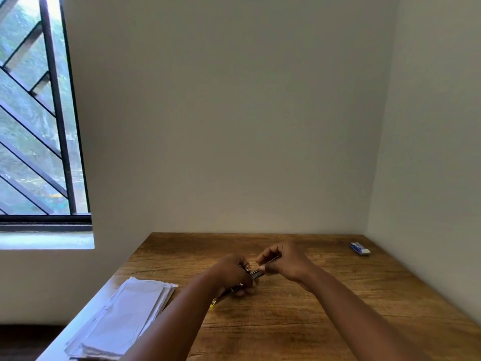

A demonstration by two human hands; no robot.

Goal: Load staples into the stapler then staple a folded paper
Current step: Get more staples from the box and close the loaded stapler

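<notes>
Two bare hands meet over the middle of a brown wooden table (325, 316). The left hand (231, 273) curls its fingers round the stapler (247, 278) and holds it just above the wood. The stapler is dark and shiny, and it lies tilted. Its far end points up toward the other hand. Its near end sticks out below the left wrist and shows a bit of yellow. Most of it is hidden by the fingers, so I cannot tell if its top is lifted.

The right hand (285, 260) pinches a thin silver strip of staples (269, 261) between its thumb and fingers. The strip is right beside the far end of the stapler. I cannot tell if it touches the stapler or sits inside it.

A stack of folded white paper (125, 319) lies at the left edge of the table, near the left arm. No hand touches it. The sheets lie one on top of another, a little messy at the edges.

A small blue and white box (359, 248) lies flat near the far right corner of the table, well apart from the hands. It is too small to see if it is open or what is in it.

A window with dark bars (39, 113) is on the left wall.
</notes>
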